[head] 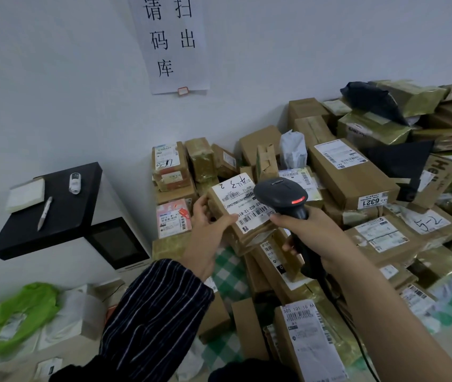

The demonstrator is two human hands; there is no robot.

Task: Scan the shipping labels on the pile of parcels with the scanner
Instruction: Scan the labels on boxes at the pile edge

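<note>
While the right hand (309, 234) grips the handle of the dark scanner (281, 193) at the centre of the frame, a red light shows on the scanner's head, which sits just above the right edge of a small brown parcel (251, 237). That parcel is held up by the left hand (209, 220), fingers curled round its left end and the thumb reaching onto its white shipping label (242, 206), where barcodes and handwritten marks face the camera. Behind and to the right, the pile of parcels (348, 175) fills the frame from centre to right edge: cardboard cartons, taped packets and a few dark bags, lying on a green checked cloth (230, 271). At the left stands a white cabinet (121, 208) with a black top, carrying a pen (45, 213), a small white device (75, 183) and a white pad (26, 195). A paper sign (169, 42) with large Chinese characters hangs on the wall at upper centre, and a green plastic bag (23, 312) lies at lower left.
</note>
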